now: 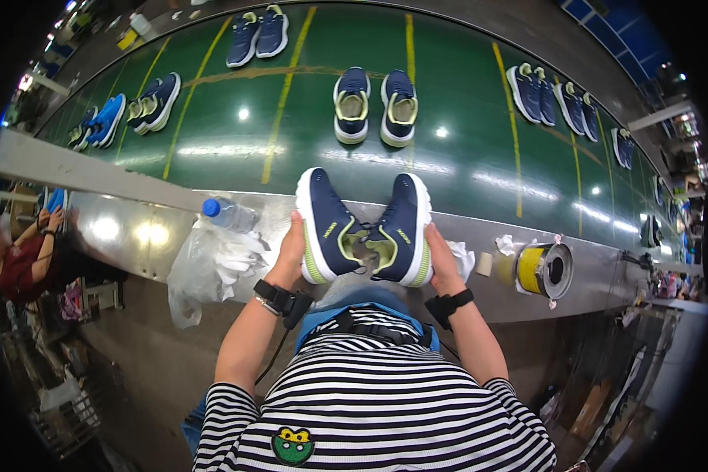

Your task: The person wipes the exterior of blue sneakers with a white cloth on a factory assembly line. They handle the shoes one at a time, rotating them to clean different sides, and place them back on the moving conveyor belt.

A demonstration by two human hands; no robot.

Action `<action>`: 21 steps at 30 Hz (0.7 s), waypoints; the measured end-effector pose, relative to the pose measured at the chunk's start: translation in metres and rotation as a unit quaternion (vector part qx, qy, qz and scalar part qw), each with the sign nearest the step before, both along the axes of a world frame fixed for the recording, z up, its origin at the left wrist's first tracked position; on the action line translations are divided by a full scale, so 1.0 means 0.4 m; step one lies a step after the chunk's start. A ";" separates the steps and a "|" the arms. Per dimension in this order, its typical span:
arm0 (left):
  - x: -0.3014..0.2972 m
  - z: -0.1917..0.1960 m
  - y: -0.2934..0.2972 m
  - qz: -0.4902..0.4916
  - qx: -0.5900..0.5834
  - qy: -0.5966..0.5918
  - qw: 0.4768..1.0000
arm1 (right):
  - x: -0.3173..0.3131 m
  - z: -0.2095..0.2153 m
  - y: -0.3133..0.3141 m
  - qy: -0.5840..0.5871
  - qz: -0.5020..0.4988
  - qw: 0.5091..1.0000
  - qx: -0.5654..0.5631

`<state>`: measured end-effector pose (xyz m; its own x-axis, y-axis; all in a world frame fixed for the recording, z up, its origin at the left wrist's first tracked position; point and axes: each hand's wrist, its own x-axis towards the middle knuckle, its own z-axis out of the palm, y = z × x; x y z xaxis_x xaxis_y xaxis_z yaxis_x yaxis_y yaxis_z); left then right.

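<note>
A navy sneaker [327, 228] with a white sole and lime heel is gripped by my left hand [289, 250], which wraps the outer side near the heel. Its mate, a second navy sneaker [400, 228], is in my right hand [444, 256], held the same way. Both shoes stand toe-up and tilt toward each other at the heels, over the metal ledge's edge. Their openings face inward, showing lime lining. Most of my fingers are hidden behind the soles. Just beyond, a navy pair, with its left shoe [352, 106] and right shoe [400, 108], rests on the green belt.
More sneaker pairs sit along the green conveyor belt [464, 157], which has yellow cross lines. On the metal ledge [606, 275] are a blue-capped bottle [230, 214], a plastic bag [187, 271] with white paper, and a yellow can [532, 270]. At far left, a person [25, 263] holds a blue shoe.
</note>
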<state>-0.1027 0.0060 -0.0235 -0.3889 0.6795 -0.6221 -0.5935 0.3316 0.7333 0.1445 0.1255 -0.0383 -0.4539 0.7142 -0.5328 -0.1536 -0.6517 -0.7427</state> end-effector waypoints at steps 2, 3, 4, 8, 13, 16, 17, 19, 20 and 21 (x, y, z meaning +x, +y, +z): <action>0.001 0.003 0.000 0.021 0.003 -0.023 0.999 | -0.008 0.012 -0.001 0.011 -0.005 1.000 -0.011; 0.005 0.005 0.002 0.029 0.006 -0.030 0.999 | -0.006 0.016 -0.001 0.009 -0.010 1.000 -0.010; 0.006 0.004 0.002 0.038 0.008 -0.040 0.998 | -0.008 0.019 -0.002 0.009 -0.012 1.000 -0.009; 0.005 -0.019 0.001 0.062 0.006 -0.082 0.995 | -0.006 0.010 0.000 0.051 -0.024 0.997 -0.045; 0.022 -0.080 0.002 0.059 0.034 -0.149 0.986 | -0.016 -0.004 -0.002 0.130 -0.056 0.984 -0.113; 0.059 -0.101 0.020 0.067 0.036 -0.226 0.971 | -0.024 -0.019 -0.006 0.174 -0.065 0.970 -0.159; 0.078 -0.097 0.028 0.073 0.028 -0.248 0.966 | -0.029 -0.044 -0.011 0.191 -0.069 0.963 -0.177; 0.110 -0.106 0.045 0.072 0.039 -0.285 0.955 | -0.037 -0.062 -0.022 0.230 -0.078 0.944 -0.224; 0.115 -0.101 0.050 0.070 0.038 -0.328 0.941 | -0.044 -0.055 -0.029 0.252 -0.083 0.931 -0.251; 0.115 -0.095 0.054 0.069 0.037 -0.369 0.926 | -0.048 -0.050 -0.033 0.274 -0.088 0.916 -0.277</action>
<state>-0.0566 0.0275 -0.0615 0.0380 0.7060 -0.7072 -0.9750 0.1811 0.1285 0.1252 0.1123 -0.0585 -0.6660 0.4904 -0.5621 -0.5441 -0.8348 -0.0838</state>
